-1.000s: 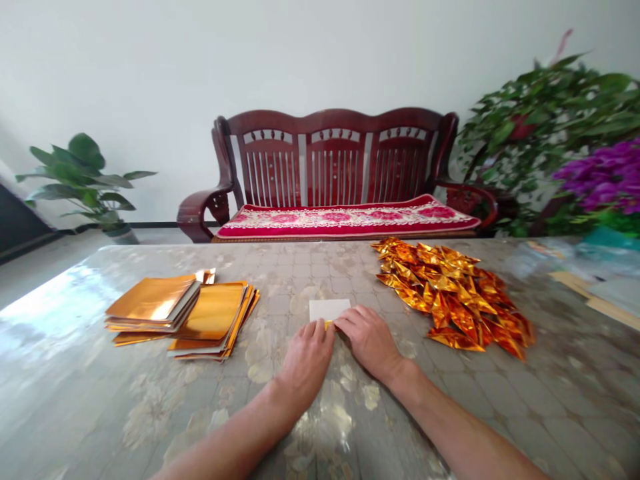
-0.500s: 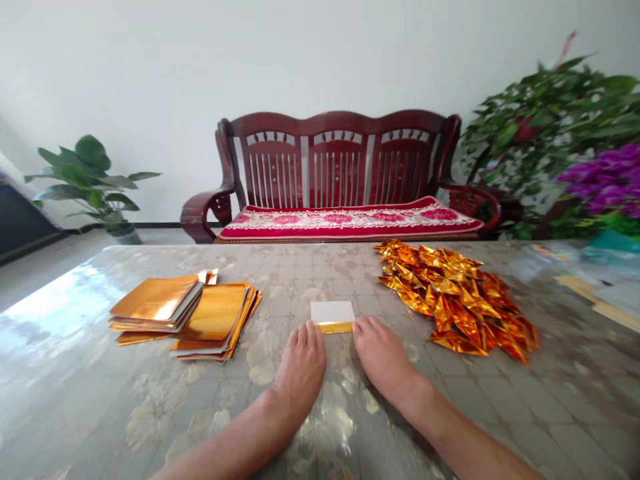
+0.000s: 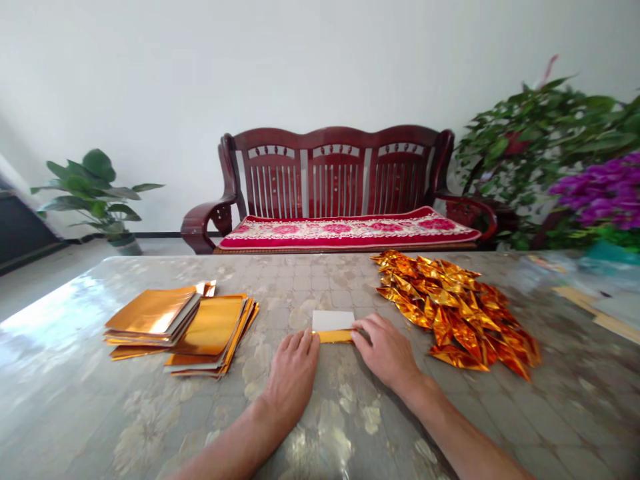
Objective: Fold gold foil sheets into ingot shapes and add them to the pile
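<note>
A sheet of gold foil paper lies on the table in front of me, its pale back up and a gold strip folded over along the near edge. My left hand presses the left end of that strip, with the fingers close together. At the right end, my right hand pinches the fold between thumb and fingers. Stacks of flat gold paper lie to the left of my hands. To the right is a heap of folded, pointed gold foil pieces.
The table has a shiny, flower-patterned cover. Plastic bags and tan card strips lie at its right side. Beyond the far edge stands a dark red wooden bench with a patterned cushion. Potted plants stand at both sides.
The view has tilted up slightly, so everything sits lower in the picture. The gold strip shows wider, and my right hand's thumb and fingers have moved apart a little at its end.
</note>
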Tool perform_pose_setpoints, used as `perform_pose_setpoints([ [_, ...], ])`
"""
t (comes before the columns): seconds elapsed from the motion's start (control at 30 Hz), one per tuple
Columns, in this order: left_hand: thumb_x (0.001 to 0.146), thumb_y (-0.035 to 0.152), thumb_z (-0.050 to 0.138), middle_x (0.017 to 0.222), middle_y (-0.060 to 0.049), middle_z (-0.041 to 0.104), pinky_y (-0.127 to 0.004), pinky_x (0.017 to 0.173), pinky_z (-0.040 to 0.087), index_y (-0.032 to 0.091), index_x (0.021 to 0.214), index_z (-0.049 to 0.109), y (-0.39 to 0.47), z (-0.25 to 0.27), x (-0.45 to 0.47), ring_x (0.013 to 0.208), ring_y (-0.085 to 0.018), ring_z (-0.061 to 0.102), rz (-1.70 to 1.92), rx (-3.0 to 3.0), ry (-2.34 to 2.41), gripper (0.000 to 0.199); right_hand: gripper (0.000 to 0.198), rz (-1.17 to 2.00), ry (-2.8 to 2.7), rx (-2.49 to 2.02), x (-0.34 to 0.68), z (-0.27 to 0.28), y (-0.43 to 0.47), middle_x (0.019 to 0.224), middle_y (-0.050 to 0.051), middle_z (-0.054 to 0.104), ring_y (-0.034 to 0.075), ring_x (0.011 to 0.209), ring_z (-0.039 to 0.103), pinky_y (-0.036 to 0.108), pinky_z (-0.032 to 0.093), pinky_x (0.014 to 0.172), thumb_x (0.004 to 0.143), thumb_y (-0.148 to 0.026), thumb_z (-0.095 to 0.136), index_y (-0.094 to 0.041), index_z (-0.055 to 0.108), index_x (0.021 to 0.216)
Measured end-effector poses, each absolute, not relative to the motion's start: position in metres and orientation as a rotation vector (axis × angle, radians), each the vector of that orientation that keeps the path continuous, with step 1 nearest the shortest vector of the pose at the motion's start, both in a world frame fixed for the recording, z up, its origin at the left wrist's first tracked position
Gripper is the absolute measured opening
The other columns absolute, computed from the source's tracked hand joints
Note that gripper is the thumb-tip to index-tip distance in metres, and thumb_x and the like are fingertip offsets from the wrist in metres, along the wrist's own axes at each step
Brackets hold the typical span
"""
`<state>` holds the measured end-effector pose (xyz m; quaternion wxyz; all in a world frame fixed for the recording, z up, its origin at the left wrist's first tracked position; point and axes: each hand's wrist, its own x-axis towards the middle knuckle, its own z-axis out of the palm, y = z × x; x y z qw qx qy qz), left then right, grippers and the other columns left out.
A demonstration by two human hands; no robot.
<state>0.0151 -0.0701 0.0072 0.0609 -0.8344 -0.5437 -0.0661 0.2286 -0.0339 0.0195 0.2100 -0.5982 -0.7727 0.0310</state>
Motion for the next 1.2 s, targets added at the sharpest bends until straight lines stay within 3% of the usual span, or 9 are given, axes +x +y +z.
perform_pose_setpoints([
  [0.07, 0.092, 0.008, 0.045, 0.14, -0.014, 0.055, -0.043, 0.102, 0.045, 0.018, 0.131, 0.055, -0.066, 0.01, 0.014, 0.125, -0.027, 0.052, -0.211, -2.53, -1.644, 0.042, 0.015, 0.097, -2.17, -1.681, 0.225, 0.017, -0.035, 0.095, 0.002, 0.067, 0.019, 0.097, 0.061, 0.028, 0.041, 0.076, 0.092, -0.033, 0.056, -0.025, 0.068, 0.088],
  [0.2, 0.091, 0.008, 0.046, 0.136, -0.011, 0.055, -0.042, 0.098, 0.046, 0.022, 0.129, 0.057, -0.067, 0.015, 0.014, 0.118, -0.027, 0.053, -0.276, -2.507, -1.684, 0.041, 0.012, 0.095, -2.17, -1.698, 0.219, 0.016, -0.04, 0.086, 0.0, 0.067, 0.018, 0.088, 0.061, 0.028, 0.038, 0.07, 0.089, -0.029, 0.06, -0.024, 0.065, 0.08],
  [0.37, 0.093, 0.01, 0.047, 0.115, -0.006, 0.064, -0.035, 0.092, 0.049, 0.024, 0.121, 0.06, -0.075, 0.016, 0.022, 0.103, -0.022, 0.058, -0.328, -2.689, -1.665, 0.034, 0.021, 0.026, -2.27, -1.606, 0.217, 0.021, -0.045, 0.085, 0.001, 0.068, 0.018, 0.084, 0.06, 0.029, 0.035, 0.068, 0.093, -0.029, 0.055, -0.024, 0.068, 0.077],
  [0.5, 0.093, 0.01, 0.046, 0.113, -0.004, 0.066, -0.034, 0.095, 0.047, 0.023, 0.116, 0.062, -0.074, 0.014, 0.022, 0.106, -0.021, 0.058, -0.446, -2.732, -1.675, 0.03, 0.029, -0.005, -2.407, -1.454, 0.218, 0.026, -0.047, 0.083, 0.002, 0.067, 0.018, 0.086, 0.056, 0.031, 0.035, 0.074, 0.097, -0.03, 0.05, -0.024, 0.069, 0.076],
  [0.73, 0.092, 0.008, 0.048, 0.119, -0.004, 0.067, -0.037, 0.098, 0.045, 0.023, 0.114, 0.063, -0.059, 0.008, 0.013, 0.109, -0.02, 0.06, -0.729, -2.668, -1.658, 0.031, 0.019, 0.094, -2.538, -1.191, 0.212, 0.034, -0.054, 0.096, 0.003, 0.065, 0.02, 0.097, 0.051, 0.033, 0.036, 0.087, 0.095, -0.029, 0.053, -0.023, 0.07, 0.089],
  [0.87, 0.091, 0.003, 0.046, 0.124, -0.004, 0.064, -0.036, 0.096, 0.045, 0.023, 0.116, 0.06, -0.065, 0.011, 0.015, 0.113, -0.02, 0.057, -0.93, -2.65, -1.48, 0.035, 0.02, 0.136, -2.56, -1.159, 0.208, 0.03, -0.055, 0.098, 0.004, 0.063, 0.02, 0.1, 0.049, 0.034, 0.036, 0.088, 0.088, -0.012, 0.053, -0.022, 0.069, 0.097],
  [1.07, 0.092, 0.01, 0.053, 0.093, -0.003, 0.066, -0.037, 0.08, 0.045, 0.02, 0.096, 0.059, -0.073, 0.014, 0.026, 0.092, -0.023, 0.057, -0.58, -2.627, -1.497, 0.013, 0.035, 0.221, -2.517, -1.188, 0.206, 0.023, -0.052, 0.097, 0.003, 0.062, 0.018, 0.097, 0.05, 0.029, 0.038, 0.086, 0.086, -0.002, 0.046, -0.023, 0.07, 0.1],
  [1.2, 0.09, 0.01, 0.054, 0.091, -0.004, 0.063, -0.038, 0.078, 0.044, 0.02, 0.094, 0.058, -0.076, 0.015, 0.028, 0.089, -0.024, 0.055, -0.376, -2.602, -1.458, 0.011, 0.038, 0.304, -2.454, -1.212, 0.207, 0.019, -0.05, 0.093, 0.003, 0.063, 0.016, 0.094, 0.053, 0.027, 0.04, 0.084, 0.088, -0.001, 0.043, -0.024, 0.073, 0.096],
])
